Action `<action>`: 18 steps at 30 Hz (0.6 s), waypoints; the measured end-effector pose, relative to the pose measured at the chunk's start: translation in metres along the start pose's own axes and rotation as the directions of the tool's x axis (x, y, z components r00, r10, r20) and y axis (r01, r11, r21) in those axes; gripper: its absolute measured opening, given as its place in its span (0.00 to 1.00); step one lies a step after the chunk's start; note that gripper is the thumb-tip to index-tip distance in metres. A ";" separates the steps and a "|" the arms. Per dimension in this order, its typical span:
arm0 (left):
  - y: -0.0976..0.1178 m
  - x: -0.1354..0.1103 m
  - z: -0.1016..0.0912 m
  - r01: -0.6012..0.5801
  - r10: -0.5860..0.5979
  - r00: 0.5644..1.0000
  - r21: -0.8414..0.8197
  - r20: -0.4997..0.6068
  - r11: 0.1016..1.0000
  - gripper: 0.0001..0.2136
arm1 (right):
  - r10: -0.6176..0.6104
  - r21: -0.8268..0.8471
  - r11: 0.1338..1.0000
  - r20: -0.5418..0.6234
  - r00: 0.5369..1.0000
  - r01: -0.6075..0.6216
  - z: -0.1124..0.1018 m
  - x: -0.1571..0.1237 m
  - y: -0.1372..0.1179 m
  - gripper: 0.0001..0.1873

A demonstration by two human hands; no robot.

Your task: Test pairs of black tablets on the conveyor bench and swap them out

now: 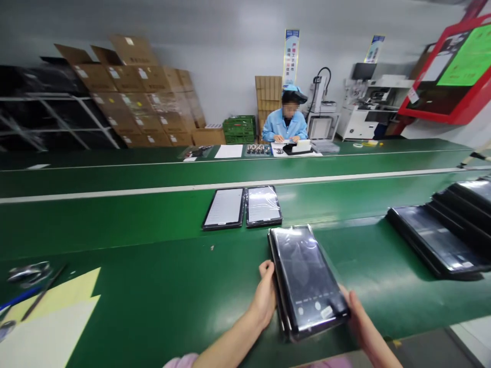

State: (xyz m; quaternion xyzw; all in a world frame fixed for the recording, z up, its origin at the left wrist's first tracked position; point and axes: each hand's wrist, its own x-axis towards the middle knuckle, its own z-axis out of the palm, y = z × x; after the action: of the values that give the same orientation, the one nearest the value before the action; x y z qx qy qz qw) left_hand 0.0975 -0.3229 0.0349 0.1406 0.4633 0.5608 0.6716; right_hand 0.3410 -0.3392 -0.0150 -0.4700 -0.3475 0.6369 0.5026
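Right, the stack of wrapped tablets (307, 276) sits low and central, just right of the middle, its top screen lit and facing up, glare streaking the film. The left hand (267, 289) has it by the long left edge, fingers bent against the side; the right hand (356, 312) grips the lower right edge, some fingers hidden behind the stack. Held between the two, then, though whether its underside touches the green table (153, 296) I cannot tell.

Straight ahead, just past the stack's far end, two lit tablets lie side by side, the left one (224, 207) and the right one (264, 204), taking up that patch of surface. Over on the right, well apart, a pile of dark tablets (437, 240) leans in overlapping layers. Far left, a yellow sheet (82, 286) and a paler sheet (49, 337) overlap, a dark thin rod (44, 291) across them and a shiny tangled object (30, 273) nearby.

Beyond the white strip (161, 190), a co-worker in blue (286, 125) sits with both hands at the far edge, green crates (240, 129) and cardboard boxes (141, 102) behind.
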 end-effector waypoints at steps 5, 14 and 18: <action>-0.019 0.042 0.073 0.127 -0.134 0.978 -0.057 -0.157 0.990 0.12 | -0.006 0.336 0.941 -0.095 0.995 0.037 -0.038 -0.010 -0.031 0.41; -0.067 0.067 0.153 0.319 -0.316 0.945 -0.026 0.079 0.947 0.16 | -0.164 0.506 0.788 -0.378 0.911 0.352 -0.004 0.005 -0.011 0.21; -0.067 0.067 0.155 0.393 -0.402 0.901 0.083 0.166 0.916 0.21 | -0.118 0.492 0.771 -0.513 0.850 0.404 -0.018 0.023 -0.025 0.24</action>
State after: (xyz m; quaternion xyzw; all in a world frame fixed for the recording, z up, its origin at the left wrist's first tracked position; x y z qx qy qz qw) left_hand 0.2560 -0.2346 0.0391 0.1089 0.4331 0.3858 0.8073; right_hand 0.3649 -0.3111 -0.0033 -0.3730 -0.0717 0.5057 0.7746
